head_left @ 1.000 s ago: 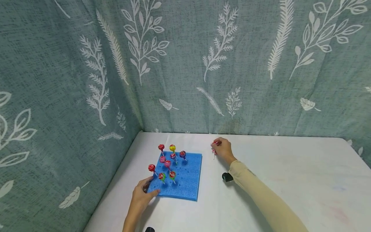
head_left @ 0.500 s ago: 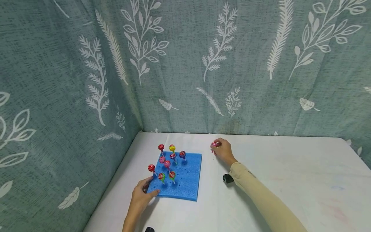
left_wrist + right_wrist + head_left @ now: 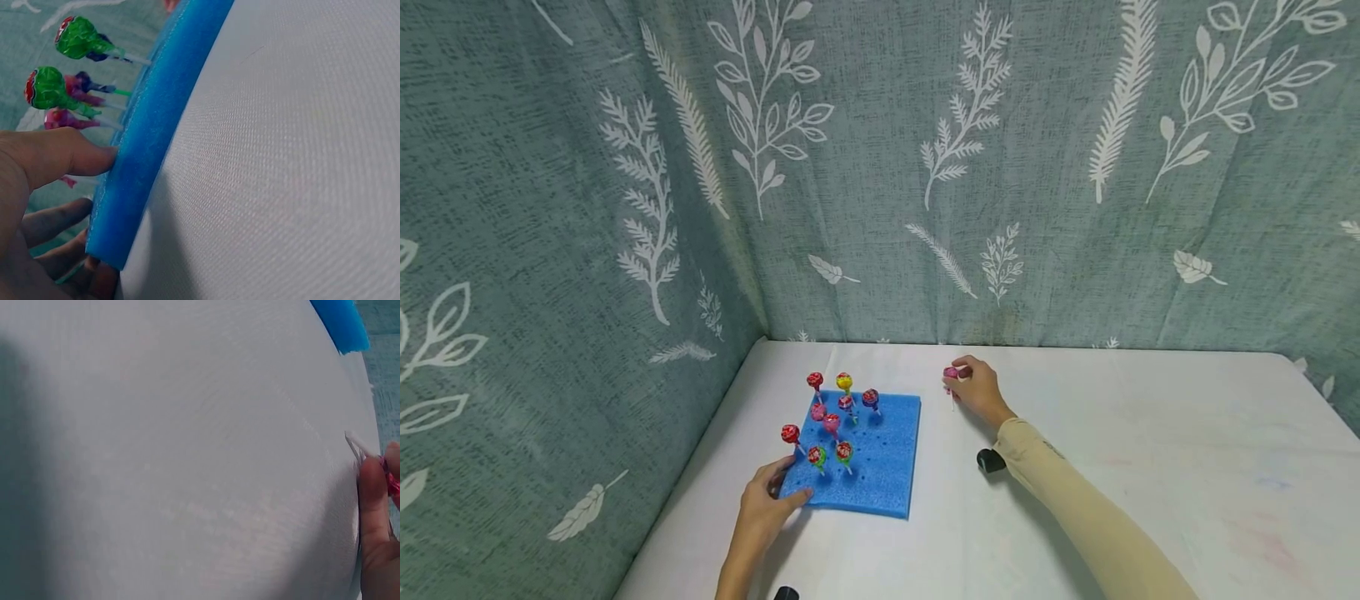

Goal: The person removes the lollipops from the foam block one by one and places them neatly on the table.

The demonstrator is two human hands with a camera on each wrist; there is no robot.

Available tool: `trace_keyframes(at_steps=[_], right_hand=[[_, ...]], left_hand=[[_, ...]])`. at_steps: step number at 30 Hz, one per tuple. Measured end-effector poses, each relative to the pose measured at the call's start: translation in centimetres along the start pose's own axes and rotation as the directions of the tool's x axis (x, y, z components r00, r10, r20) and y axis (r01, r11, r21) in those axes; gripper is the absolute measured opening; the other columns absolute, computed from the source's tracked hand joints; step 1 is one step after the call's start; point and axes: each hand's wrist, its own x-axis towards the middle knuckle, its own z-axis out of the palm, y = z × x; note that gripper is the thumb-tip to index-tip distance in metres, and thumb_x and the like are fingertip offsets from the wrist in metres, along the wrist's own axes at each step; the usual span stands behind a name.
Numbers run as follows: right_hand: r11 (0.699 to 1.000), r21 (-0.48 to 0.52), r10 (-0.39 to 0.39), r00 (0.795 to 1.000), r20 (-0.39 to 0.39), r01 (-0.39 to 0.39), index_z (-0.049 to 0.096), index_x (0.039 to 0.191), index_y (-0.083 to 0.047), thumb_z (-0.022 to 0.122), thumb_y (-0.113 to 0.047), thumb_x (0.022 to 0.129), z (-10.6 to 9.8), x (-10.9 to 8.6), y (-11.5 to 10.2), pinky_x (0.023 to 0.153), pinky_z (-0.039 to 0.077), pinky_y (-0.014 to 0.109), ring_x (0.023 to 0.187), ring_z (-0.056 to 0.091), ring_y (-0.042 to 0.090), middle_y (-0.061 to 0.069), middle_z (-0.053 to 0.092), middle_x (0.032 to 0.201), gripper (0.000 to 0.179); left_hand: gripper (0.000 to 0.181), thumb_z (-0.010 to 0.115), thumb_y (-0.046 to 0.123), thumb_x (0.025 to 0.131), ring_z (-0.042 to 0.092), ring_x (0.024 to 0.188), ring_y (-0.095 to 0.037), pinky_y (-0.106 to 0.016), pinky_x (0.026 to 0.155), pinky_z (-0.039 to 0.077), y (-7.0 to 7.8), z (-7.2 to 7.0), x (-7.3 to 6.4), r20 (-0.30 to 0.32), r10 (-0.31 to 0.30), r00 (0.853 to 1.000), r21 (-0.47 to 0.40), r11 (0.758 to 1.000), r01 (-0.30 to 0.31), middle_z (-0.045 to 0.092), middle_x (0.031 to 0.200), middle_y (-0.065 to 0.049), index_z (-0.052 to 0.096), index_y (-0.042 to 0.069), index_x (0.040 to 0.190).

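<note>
A blue foam block (image 3: 883,467) lies flat, with several wrapped lollipops standing by their sticks in its left half. Among them are a yellow lollipop (image 3: 844,382), a dark red and purple one (image 3: 870,398) and a green and red one (image 3: 845,452). My left hand (image 3: 760,508) holds the block's near left corner, thumb (image 3: 87,153) on the near side and fingers round the left side. Beyond the block's far right corner, my right hand (image 3: 979,392) pinches a pink lollipop (image 3: 951,373) by its wrapped part; its white stick (image 3: 359,445) pokes out below the fingers.
A white-covered table (image 3: 1112,433) extends far to the right. Patterned green cloth (image 3: 880,167) hangs behind and on the left. A black wrist device (image 3: 990,461) sits under the right sleeve, and another (image 3: 787,593) shows by the left wrist.
The pink lollipop has turned within my right fingers, and its pink head shows more now. My left hand and the foam block stay in place; the head view has shifted slightly.
</note>
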Motion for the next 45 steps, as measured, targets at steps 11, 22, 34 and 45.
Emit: trace_keyframes(at_steps=[11,22,34,45], right_hand=[[0.995,0.089,0.048,0.999,0.019,-0.05,0.06,0.11,0.002,0.071,-0.005,0.082,0.3,-0.2,-0.2,0.054,0.052,0.026,0.06,0.058,0.016,0.015,0.058,0.088,0.031],[0.986,0.132,0.093,0.995,0.04,-0.098,0.057,0.114,0.004,0.067,-0.006,0.085,-0.4,-0.4,-0.9,0.052,0.052,0.024,0.057,0.057,0.014,0.015,0.055,0.088,0.032],[0.994,0.09,0.064,0.997,0.042,-0.068,0.056,0.114,0.002,0.065,-0.01,0.089,-1.5,-1.4,-1.2,0.054,0.051,0.027,0.065,0.058,0.019,0.019,0.055,0.1,0.029],[0.994,0.106,-0.034,0.998,0.044,0.03,0.058,0.111,0.002,0.064,-0.01,0.089,-3.0,-2.6,-2.4,0.053,0.052,0.029,0.071,0.062,0.032,0.018,0.059,0.099,0.026]], left_hand=[[0.061,0.075,0.01,0.077,0.052,0.11,-0.038,-0.051,0.091,0.046,-0.1,-0.1,-0.2,-0.011,-0.007,1.0,0.0,1.0,0.007,0.05,0.126,-0.022,0.051,0.001,0.133],[0.061,0.075,0.01,0.077,0.05,0.113,-0.039,-0.052,0.094,0.044,0.0,0.2,-0.1,-0.013,0.011,1.0,0.014,1.0,-0.011,0.049,0.127,-0.021,0.051,0.002,0.133],[0.061,0.076,0.011,0.077,0.049,0.115,-0.04,-0.053,0.094,0.043,0.0,0.1,-0.1,-0.014,0.0,1.0,0.015,1.0,0.0,0.049,0.128,-0.021,0.052,0.002,0.132],[0.061,0.075,0.012,0.078,0.049,0.115,-0.04,-0.052,0.094,0.043,0.0,-0.1,-0.1,-0.004,0.004,1.0,0.025,1.0,-0.004,0.048,0.129,-0.022,0.051,0.001,0.133]])
